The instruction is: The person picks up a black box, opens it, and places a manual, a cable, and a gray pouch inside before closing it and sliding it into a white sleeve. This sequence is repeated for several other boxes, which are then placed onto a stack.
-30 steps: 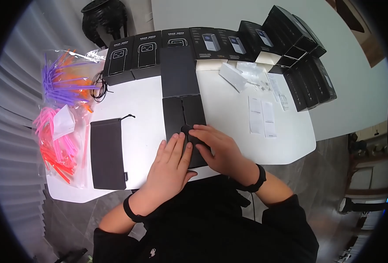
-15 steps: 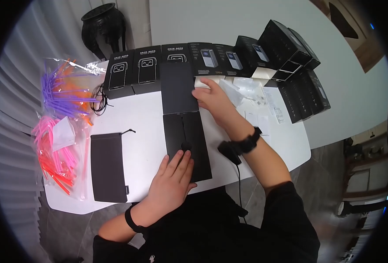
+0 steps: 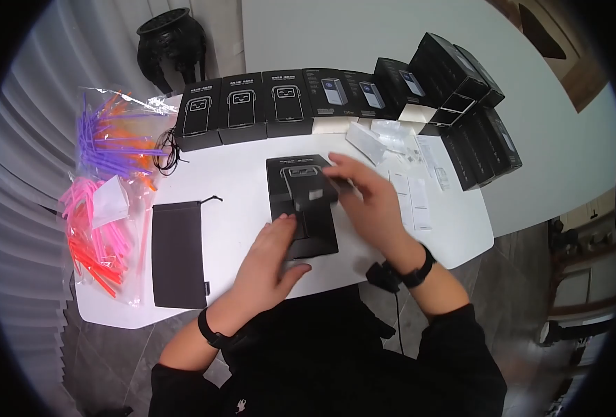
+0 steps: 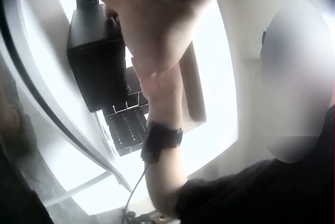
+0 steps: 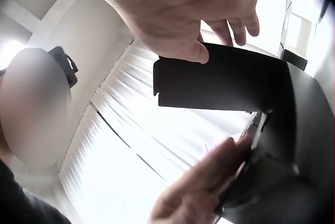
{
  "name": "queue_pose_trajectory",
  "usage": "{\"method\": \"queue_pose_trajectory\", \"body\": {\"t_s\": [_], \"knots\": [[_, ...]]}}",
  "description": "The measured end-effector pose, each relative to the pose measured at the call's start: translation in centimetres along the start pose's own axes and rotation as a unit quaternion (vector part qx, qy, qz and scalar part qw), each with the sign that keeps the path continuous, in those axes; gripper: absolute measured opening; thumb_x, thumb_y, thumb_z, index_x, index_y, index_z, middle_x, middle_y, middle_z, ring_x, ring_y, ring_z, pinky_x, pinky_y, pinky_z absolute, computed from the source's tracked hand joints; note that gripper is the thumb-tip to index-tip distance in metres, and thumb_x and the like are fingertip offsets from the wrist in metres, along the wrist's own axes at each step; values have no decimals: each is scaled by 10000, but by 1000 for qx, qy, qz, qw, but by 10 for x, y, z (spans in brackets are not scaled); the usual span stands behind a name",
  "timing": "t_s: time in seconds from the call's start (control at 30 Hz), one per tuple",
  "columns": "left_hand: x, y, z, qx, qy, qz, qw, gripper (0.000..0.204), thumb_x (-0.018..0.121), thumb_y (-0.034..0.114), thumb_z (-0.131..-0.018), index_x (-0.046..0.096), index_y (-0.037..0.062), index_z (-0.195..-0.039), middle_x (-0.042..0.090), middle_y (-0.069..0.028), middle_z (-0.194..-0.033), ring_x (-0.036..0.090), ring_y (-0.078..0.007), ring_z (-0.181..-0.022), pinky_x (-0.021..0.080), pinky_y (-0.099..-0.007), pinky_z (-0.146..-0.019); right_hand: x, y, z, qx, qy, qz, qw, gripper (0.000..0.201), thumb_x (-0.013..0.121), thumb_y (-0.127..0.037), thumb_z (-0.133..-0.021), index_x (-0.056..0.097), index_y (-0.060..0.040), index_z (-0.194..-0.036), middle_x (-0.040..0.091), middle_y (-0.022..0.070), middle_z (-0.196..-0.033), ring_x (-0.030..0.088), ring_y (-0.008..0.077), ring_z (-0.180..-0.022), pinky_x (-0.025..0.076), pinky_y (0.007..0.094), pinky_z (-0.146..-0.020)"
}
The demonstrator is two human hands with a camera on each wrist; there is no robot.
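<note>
Black folding box (image 3: pixel 301 205) lies at the middle of the white table (image 3: pixel 231 174) in front of you, its lid flap raised; the right hand's motion blur hides the flap's far edge. Your left hand (image 3: pixel 270 260) rests flat, fingers straight, pressing the box's near end. Your right hand (image 3: pixel 367 201) holds the flap, thumb under and fingers over its edge, as the right wrist view shows (image 5: pixel 225 80). The left wrist view is overexposed

Bare white table (image 3: pixel 238 181) is lying open between the black pouch (image 3: pixel 178 254) and the unfolded black box (image 3: pixel 301 205), while a row of black boxes (image 3: pixel 280 101) is walling off the far edge.
</note>
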State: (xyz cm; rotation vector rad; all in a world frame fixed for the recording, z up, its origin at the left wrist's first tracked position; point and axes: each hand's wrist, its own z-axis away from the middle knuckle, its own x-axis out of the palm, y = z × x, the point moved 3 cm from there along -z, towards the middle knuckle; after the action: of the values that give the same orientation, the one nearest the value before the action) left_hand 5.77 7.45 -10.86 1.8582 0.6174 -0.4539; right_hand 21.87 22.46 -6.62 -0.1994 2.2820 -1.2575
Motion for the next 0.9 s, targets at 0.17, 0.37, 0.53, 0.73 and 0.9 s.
{"method": "queue_pose_trajectory", "body": {"t_s": [0.17,0.37,0.53,0.73,0.9], "knots": [[-5,-8,13,-57,142,88,984,737,815,49,-785,454,-63,-1417,535,-262,-1415,532,-369,-1328,436,-401,-1083,10,-3,54,44,-20,36,998,461,607,142,-808,677,-58,-1217,570,253,-1385,599,383,-1249,510,373,-1013],[5,-7,13,4,129,-42,991,525,783,24,-788,620,-32,-1284,561,-265,-1383,574,-391,-1271,473,-412,-1046,19,16,79,6,-11,66,998,543,478,166,-796,655,-48,-1263,541,282,-1387,592,425,-1233,522,398,-991],[11,-4,15,13,128,-71,989,370,776,44,-809,704,-17,-1167,564,-281,-1371,600,-398,-1236,509,-406,-996,21,15,87,7,-39,95,995,602,467,168,-750,646,-44,-1284,506,296,-1417,577,434,-1248,519,416,-988],[16,-3,19,11,144,-106,984,299,763,60,-827,734,-21,-1113,555,-316,-1365,625,-409,-1197,518,-401,-977,20,8,92,7,-44,93,995,542,553,107,-784,635,-40,-1300,489,306,-1435,577,435,-1250,516,407,-994],[17,-7,20,-5,146,-86,986,276,770,42,-817,748,-18,-1086,541,-317,-1373,627,-397,-1183,522,-404,-964,30,24,98,64,-16,55,996,477,719,-26,-847,619,-39,-1313,496,284,-1440,583,391,-1263,517,402,-1003]]}}
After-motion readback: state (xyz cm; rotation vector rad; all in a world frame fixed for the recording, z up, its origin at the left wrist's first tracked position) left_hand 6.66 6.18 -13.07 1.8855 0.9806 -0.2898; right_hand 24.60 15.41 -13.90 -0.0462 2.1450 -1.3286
